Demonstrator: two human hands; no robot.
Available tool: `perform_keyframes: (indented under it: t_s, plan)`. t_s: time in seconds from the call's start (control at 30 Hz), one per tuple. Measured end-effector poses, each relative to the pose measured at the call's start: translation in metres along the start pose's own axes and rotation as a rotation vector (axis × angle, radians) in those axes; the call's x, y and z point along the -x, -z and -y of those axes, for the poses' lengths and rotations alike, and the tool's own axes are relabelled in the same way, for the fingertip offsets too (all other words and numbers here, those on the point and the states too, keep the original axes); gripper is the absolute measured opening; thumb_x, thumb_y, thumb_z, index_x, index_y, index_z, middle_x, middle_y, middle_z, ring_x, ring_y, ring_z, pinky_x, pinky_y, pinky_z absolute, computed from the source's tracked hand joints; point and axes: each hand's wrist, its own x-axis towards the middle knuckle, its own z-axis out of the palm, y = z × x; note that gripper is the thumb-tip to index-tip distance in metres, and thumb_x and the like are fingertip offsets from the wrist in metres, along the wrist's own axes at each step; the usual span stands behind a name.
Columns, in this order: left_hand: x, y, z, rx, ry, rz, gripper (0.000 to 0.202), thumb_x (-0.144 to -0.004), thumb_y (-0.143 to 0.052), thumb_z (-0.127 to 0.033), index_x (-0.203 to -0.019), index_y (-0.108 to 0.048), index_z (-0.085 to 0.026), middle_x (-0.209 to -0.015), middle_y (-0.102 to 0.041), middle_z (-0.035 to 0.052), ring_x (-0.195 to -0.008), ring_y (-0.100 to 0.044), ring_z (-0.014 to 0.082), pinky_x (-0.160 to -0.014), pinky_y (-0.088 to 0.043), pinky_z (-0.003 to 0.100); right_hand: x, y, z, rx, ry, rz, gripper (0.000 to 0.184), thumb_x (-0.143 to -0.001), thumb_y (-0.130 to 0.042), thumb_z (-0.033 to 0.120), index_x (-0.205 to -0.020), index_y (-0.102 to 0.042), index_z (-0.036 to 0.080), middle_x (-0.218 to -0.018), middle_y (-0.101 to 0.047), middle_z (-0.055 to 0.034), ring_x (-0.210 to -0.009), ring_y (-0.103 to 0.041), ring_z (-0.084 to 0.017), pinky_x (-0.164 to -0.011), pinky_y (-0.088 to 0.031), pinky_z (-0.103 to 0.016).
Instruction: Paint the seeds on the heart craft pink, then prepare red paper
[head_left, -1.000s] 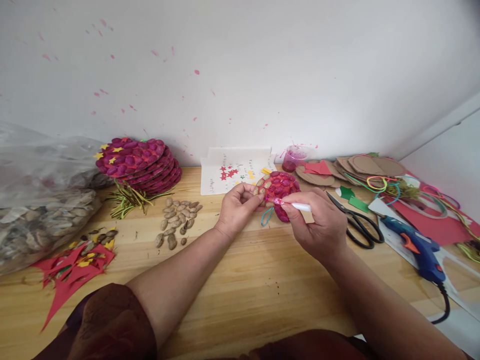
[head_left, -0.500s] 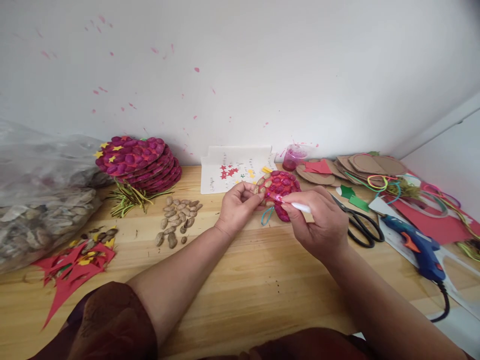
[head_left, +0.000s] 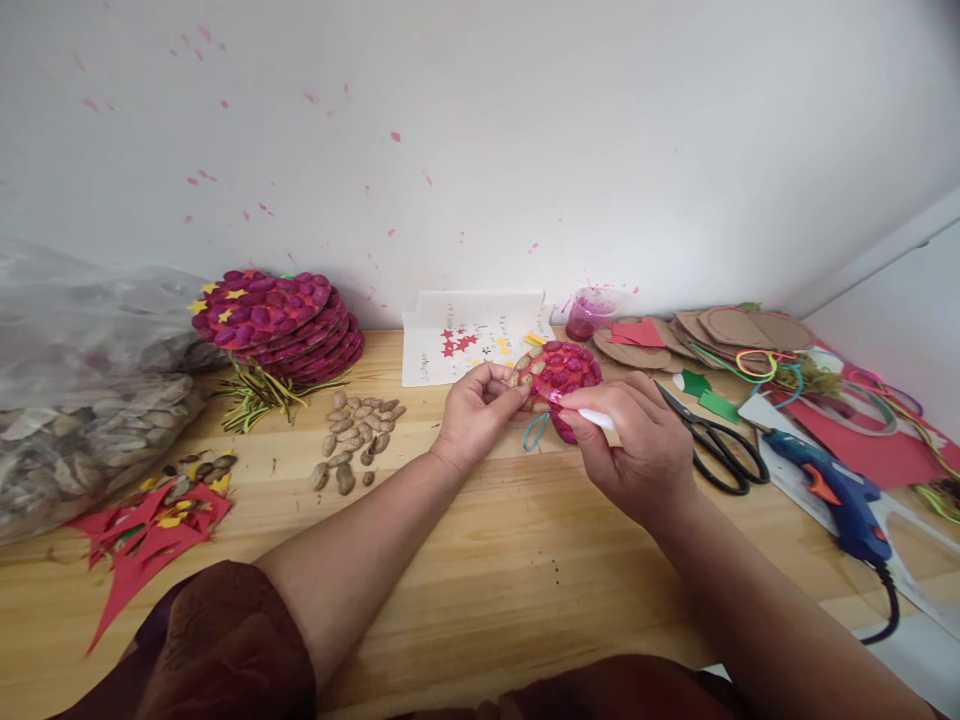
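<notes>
My left hand [head_left: 480,410] is closed on the left edge of a round peanut-shell disc [head_left: 571,368]. Most of its shells are magenta; a few along the left side are bare tan. A blue cord loop [head_left: 535,432] hangs from its lower edge. In my right hand [head_left: 637,440] is a paintbrush [head_left: 596,418] with a white handle, its pink-stained tip against the shells near the disc's lower left. Behind the disc lies a white sheet [head_left: 420,350] bearing handwriting and small red, yellow and green paper stars [head_left: 459,343].
Loose peanuts [head_left: 360,435], a stack of magenta discs [head_left: 277,320], red paper scraps [head_left: 161,530] and a plastic bag of peanuts [head_left: 90,430] are leftward. A paint cup [head_left: 589,315], cardboard discs [head_left: 750,330], scissors [head_left: 724,450] and a glue gun [head_left: 844,500] are rightward.
My right hand has shifted very slightly left and the brush handle now points more toward me, showing shorter. My left hand and the disc stay in place.
</notes>
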Motion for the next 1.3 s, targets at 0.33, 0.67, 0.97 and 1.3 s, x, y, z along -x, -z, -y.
perform_keyframes:
  t_s: [0.33, 0.67, 0.97, 1.3]
  plan:
    - [-0.0009, 0.0011, 0.0016, -0.013, -0.011, 0.002, 0.039, -0.068, -0.091, -0.042, -0.084, -0.065, -0.017, -0.065, -0.066, -0.002, -0.062, -0.067, 0.0124, -0.07, -0.061, 0.028, 0.0012, -0.0016, -0.0013, 0.004, 0.003, -0.003, 0.007, -0.096, -0.067, 0.016, -0.1, -0.065, 0.021, -0.087, -0.076, -0.0031, -0.077, -0.062, -0.019, -0.076, -0.052, -0.033]
    - [0.0001, -0.0016, -0.0019, 0.036, 0.018, -0.005, 0.043, -0.062, -0.093, -0.042, -0.081, -0.063, -0.018, -0.061, -0.064, -0.0044, -0.062, -0.069, 0.0131, -0.07, -0.062, 0.028, 0.0018, -0.0011, -0.003, 0.002, -0.052, -0.069, 0.008, -0.095, -0.068, 0.015, -0.101, -0.067, 0.02, -0.087, -0.076, -0.003, -0.079, -0.066, -0.018, -0.077, -0.053, -0.031]
    - [0.0, -0.0005, -0.0003, 0.006, 0.005, -0.007, 0.039, -0.065, -0.091, -0.04, -0.083, -0.065, -0.016, -0.064, -0.065, -0.0027, -0.06, -0.066, 0.0117, -0.068, -0.061, 0.027, 0.0007, -0.0011, 0.0007, -0.059, -0.025, -0.015, 0.007, -0.096, -0.066, 0.014, -0.098, -0.064, 0.02, -0.086, -0.075, -0.0027, -0.077, -0.062, -0.018, -0.077, -0.051, -0.031]
    - [-0.0001, -0.0016, -0.0032, 0.018, 0.033, -0.02, 0.038, -0.063, -0.09, -0.036, -0.082, -0.063, -0.017, -0.061, -0.064, -0.0036, -0.058, -0.065, 0.0114, -0.066, -0.06, 0.026, 0.0008, 0.0024, -0.0036, -0.073, -0.018, 0.014, 0.005, -0.097, -0.064, 0.016, -0.097, -0.065, 0.021, -0.084, -0.075, -0.0034, -0.077, -0.063, -0.019, -0.075, -0.052, -0.031]
